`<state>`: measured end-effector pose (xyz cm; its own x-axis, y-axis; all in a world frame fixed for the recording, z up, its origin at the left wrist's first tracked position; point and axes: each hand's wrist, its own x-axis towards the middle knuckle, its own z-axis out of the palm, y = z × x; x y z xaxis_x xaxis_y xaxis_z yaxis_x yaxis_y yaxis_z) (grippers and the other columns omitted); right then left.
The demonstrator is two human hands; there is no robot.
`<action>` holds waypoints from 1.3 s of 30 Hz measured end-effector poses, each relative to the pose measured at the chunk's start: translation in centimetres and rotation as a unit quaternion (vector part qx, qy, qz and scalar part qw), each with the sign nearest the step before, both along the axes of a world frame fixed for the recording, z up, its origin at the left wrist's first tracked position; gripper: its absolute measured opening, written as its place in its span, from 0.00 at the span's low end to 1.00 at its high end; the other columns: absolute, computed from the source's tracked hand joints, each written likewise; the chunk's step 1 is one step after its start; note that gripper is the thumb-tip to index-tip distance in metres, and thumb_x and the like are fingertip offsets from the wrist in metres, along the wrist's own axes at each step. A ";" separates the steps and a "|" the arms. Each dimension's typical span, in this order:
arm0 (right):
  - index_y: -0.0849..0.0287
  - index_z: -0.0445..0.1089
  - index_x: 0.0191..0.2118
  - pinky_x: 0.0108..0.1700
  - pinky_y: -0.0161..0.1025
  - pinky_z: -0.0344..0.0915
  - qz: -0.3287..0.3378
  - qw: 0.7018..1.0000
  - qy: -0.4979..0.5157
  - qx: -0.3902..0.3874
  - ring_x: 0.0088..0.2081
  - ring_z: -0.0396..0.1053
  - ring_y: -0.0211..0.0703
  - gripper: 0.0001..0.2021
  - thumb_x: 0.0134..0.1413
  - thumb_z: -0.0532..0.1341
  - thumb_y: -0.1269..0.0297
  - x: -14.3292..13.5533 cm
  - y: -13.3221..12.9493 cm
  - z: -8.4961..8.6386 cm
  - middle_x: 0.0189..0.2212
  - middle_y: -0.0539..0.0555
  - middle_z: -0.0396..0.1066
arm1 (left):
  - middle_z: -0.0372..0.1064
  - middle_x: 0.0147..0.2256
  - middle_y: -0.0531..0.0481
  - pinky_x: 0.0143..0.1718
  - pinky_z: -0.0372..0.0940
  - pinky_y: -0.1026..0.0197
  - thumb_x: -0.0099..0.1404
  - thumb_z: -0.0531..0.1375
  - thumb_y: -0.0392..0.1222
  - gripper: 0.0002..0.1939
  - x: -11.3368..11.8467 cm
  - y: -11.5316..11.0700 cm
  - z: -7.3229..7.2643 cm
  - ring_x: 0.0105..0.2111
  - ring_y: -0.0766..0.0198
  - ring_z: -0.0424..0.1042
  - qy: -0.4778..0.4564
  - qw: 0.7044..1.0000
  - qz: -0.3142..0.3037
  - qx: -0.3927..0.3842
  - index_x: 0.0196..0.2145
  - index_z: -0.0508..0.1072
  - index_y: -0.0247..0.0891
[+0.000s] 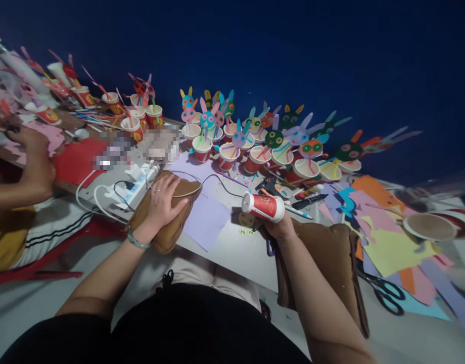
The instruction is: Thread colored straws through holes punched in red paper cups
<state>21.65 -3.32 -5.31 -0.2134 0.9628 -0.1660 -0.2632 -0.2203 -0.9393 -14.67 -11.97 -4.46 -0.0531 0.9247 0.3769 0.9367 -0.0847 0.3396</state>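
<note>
My right hand [281, 227] is closed around a red and white paper cup [263, 206], which lies on its side above the table. On a brown cushion [172, 230] rests my left hand [164, 199], palm down with the fingers spread. Under my right forearm is a second brown cushion [327, 253]. Lilac paper [204, 220] lies between my hands. Just below the cup are a small round face cut-out [246, 218] and yellow "Hi" labels [246, 232]. A black glue gun [272, 188] lies behind the cup.
Several paper cups with bunny faces on sticks [228, 156] line the back. A power strip [132, 187] with cords is at left. Coloured paper [399, 237] and black scissors [387, 293] lie at right. Another person's arm [31, 167] reaches in at far left.
</note>
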 end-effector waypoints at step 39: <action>0.54 0.74 0.31 0.37 0.42 0.79 0.032 0.995 0.052 0.083 0.36 0.81 0.49 0.15 0.34 0.71 0.55 -3.0 0.1 -0.1 0.30 0.51 0.82 | 0.68 0.64 0.35 0.68 0.58 0.40 0.72 0.53 0.56 0.31 0.0 0.7 1.1 0.65 0.43 0.66 0.035 0.997 0.044 -0.048 0.63 0.72 0.34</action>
<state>18.68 -3.24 -5.39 -0.2833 0.9588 0.0201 -0.3513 -0.0842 -0.9325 -14.66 -11.29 -3.40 -0.1119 0.9499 0.2919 0.9608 0.0285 0.2757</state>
